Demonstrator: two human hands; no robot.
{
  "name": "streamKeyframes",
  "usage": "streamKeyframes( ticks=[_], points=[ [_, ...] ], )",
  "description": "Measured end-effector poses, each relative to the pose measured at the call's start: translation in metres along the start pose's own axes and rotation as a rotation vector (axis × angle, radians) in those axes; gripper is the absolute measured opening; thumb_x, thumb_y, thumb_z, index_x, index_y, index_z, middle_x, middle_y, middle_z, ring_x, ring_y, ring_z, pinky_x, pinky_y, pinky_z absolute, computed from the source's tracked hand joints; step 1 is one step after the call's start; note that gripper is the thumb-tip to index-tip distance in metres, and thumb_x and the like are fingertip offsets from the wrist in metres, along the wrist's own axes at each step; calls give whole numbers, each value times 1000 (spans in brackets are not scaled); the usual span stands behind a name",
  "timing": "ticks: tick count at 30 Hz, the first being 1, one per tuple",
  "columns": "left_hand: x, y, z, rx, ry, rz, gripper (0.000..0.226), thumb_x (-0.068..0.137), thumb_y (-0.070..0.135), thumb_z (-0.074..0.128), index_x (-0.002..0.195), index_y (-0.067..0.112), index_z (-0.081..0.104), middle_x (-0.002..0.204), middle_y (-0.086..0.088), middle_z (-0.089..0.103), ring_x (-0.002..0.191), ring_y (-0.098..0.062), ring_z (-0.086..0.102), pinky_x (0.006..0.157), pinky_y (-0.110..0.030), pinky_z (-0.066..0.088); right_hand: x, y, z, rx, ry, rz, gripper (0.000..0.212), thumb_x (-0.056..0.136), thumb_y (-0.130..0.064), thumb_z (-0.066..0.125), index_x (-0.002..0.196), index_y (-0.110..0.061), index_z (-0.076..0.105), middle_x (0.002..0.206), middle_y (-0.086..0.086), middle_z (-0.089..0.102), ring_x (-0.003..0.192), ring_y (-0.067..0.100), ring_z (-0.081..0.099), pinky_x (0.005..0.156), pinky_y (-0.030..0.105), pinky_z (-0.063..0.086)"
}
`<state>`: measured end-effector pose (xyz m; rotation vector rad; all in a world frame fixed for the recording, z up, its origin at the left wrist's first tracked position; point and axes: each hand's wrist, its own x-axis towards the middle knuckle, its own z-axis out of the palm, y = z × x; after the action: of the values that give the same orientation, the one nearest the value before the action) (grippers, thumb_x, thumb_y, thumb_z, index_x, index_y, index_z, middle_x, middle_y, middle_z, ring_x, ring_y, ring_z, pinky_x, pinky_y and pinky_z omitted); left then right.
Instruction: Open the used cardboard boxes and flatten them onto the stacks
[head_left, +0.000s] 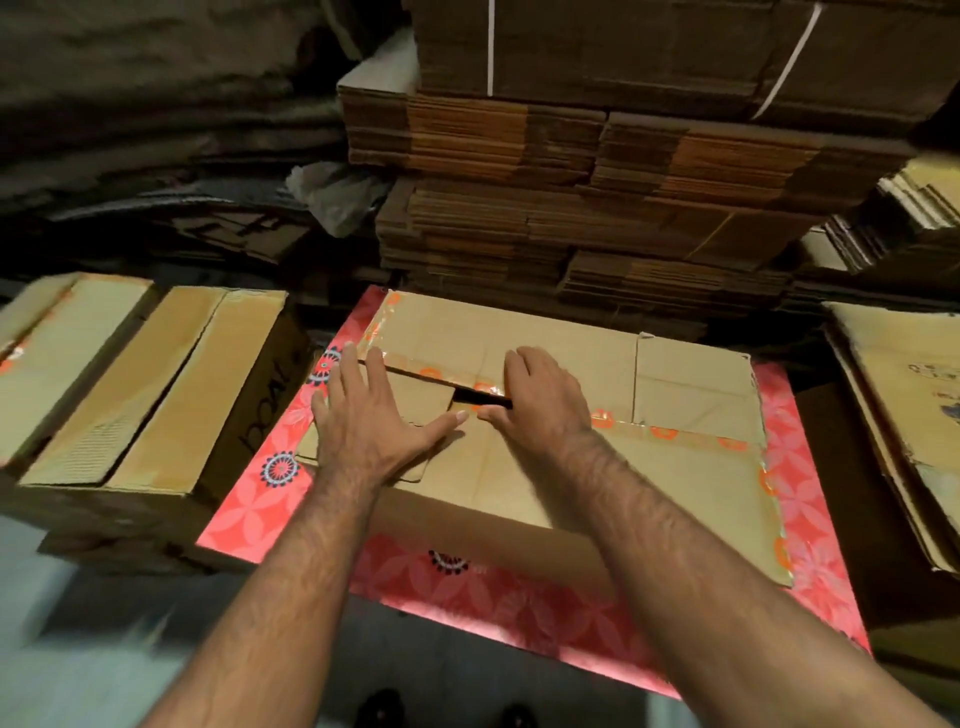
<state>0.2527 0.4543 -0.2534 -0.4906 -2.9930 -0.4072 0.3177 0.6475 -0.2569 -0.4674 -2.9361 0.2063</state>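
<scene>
A brown cardboard box (649, 483) with orange-dotted tape on its flaps lies in the middle, on top of a pink flowered board (498, 592). My left hand (374, 415) presses flat on the small left flap, fingers spread and straight. My right hand (540, 400) rests on the far flap beside a dark gap between the flaps. Its fingers curve down over the flap, thumb near the gap's edge.
Tall stacks of flattened cardboard (597, 171) rise behind the box. Two closed boxes (156, 389) stand at the left. A pile of flattened boxes (904, 415) lies at the right. A crumpled plastic bag (332, 192) sits at the back. Grey floor shows below.
</scene>
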Motion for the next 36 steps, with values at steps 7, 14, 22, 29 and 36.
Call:
streamKeyframes(
  ticks=[7,14,22,29,36],
  points=[
    [1,-3,4,14,149,40,118,62,102,41,135,10,38,126,-10,39,116,-31,41,101,-52,40,1,3,19,-74,299,-92,37,100,-43,61,115,-9,63,102,8,65,89,25,59,76,37,51],
    [-3,23,-14,293,0,-69,114,68,101,23,131,11,51,135,-10,48,125,-30,46,104,-55,36,2,2,5,-43,417,-71,31,102,-42,60,96,-13,65,80,4,64,67,21,57,58,31,43],
    [3,86,-53,617,-181,88,31,100,38,58,80,15,62,74,-1,60,62,-14,59,55,-29,55,-3,-2,-8,21,381,-21,29,100,-44,62,100,-16,66,83,1,66,67,18,56,57,28,39],
    [1,83,-74,583,-147,110,10,100,21,61,109,16,62,83,4,64,67,-14,62,52,-29,47,-7,-1,-15,117,389,73,27,103,-46,55,99,-20,63,84,-3,64,68,14,44,59,27,33],
    [11,74,-97,451,-93,95,22,97,22,61,118,18,56,83,3,52,73,-18,51,65,-35,45,-12,5,-19,154,431,112,26,102,-43,55,96,-19,61,81,-3,62,67,14,41,57,26,28]
  ],
)
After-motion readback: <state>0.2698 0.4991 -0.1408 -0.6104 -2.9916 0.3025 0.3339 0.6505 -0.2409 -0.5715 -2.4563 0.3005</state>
